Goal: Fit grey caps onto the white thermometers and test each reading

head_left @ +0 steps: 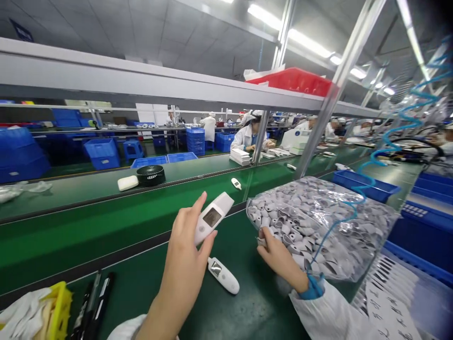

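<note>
Head view: at the centre of the frame, we see the left hand (184,250) with its fingers clamped on a white thermometer (212,218), raised above the counter (262,304), screen facing us. The grip sits on the lower body and the tip is free; in our judgement, a loose pinch on the smooth case could let it slip. A second thermometer (226,278) lies just below the raised one, so a drop could knock or scratch both.

Right of centre, the right hand (278,255) is at the near edge of a clear bag (371,226) of grey caps (283,222). Its fingers are bent inward; we cannot tell whether they grip a cap, the plastic or nothing. Tugging the plastic could spill caps across the counter.

A blue cord (380,163) hangs over the bag towards the wristband (313,288); we judge that a quick reach could snag it on the plastic. Pens (94,302) at the lower left could roll if the left forearm brushed them.
</note>
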`<action>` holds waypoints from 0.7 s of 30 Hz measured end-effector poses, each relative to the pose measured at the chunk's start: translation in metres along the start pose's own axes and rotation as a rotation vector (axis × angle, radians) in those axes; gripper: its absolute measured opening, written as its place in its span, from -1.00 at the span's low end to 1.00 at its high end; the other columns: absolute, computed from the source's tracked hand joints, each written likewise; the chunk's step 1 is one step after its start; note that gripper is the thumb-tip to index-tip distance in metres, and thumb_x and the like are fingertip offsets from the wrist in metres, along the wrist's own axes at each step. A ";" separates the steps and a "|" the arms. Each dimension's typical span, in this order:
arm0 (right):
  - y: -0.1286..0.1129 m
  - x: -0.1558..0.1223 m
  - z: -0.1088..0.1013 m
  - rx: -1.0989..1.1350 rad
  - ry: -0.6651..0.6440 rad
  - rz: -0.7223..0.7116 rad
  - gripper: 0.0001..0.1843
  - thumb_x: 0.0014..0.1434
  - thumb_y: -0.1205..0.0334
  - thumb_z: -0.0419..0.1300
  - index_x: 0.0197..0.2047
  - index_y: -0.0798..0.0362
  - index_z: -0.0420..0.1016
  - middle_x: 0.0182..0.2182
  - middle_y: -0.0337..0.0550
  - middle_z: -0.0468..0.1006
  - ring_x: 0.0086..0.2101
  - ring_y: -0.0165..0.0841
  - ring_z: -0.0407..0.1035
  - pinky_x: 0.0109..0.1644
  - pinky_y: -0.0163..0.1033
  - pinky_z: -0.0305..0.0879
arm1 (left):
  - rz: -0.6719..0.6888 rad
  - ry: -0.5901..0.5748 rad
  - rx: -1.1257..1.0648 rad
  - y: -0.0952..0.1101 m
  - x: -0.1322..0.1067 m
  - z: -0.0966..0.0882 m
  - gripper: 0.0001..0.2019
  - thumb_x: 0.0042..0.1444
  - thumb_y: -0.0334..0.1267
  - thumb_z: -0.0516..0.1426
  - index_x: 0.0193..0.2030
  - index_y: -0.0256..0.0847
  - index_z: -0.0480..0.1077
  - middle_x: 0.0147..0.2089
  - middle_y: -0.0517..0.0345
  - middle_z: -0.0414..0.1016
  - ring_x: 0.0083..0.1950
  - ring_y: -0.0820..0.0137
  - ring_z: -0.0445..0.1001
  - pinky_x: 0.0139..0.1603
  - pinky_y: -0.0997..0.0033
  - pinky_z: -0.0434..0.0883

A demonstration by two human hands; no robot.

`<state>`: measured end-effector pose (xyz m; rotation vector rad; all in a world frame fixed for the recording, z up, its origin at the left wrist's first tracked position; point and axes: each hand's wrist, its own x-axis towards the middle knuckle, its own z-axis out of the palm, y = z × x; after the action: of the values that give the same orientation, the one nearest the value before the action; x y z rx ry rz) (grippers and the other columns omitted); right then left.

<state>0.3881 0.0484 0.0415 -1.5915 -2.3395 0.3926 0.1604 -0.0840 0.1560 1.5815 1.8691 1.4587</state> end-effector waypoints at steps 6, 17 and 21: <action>-0.030 0.052 -0.023 0.020 -0.007 -0.103 -0.72 0.34 0.39 -0.03 0.01 0.07 0.44 -0.18 -0.13 0.60 -0.19 -0.31 0.49 -0.04 -0.18 0.38 | -0.172 -0.141 0.128 -0.065 0.043 -0.005 -0.64 0.21 -0.30 0.17 0.16 -0.14 0.43 0.03 0.04 0.50 -0.03 0.20 0.54 0.02 0.21 0.45; -0.036 0.229 -0.009 -0.197 0.000 0.150 -0.62 0.37 0.09 0.23 0.17 0.09 0.46 0.10 -0.01 0.52 0.00 -0.21 0.49 0.07 0.02 0.50 | -0.559 0.224 0.479 -0.239 0.073 -0.039 -0.59 0.37 -0.26 0.13 0.31 -0.26 0.28 0.25 -0.13 0.39 0.19 0.11 0.46 0.20 -0.08 0.44; -0.039 0.247 0.003 -0.189 0.032 0.112 -0.63 0.37 0.10 0.25 0.15 0.11 0.47 0.08 0.02 0.52 -0.02 -0.23 0.50 0.04 -0.03 0.51 | -0.578 0.270 0.538 -0.250 0.061 -0.040 -0.53 0.39 -0.28 0.01 0.38 -0.40 0.21 0.21 -0.36 0.40 0.31 -0.19 0.35 0.24 -0.32 0.33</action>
<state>0.2666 0.2650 0.0735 -1.8059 -2.3288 0.1717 -0.0325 -0.0227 -0.0078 0.8892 2.7423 0.9905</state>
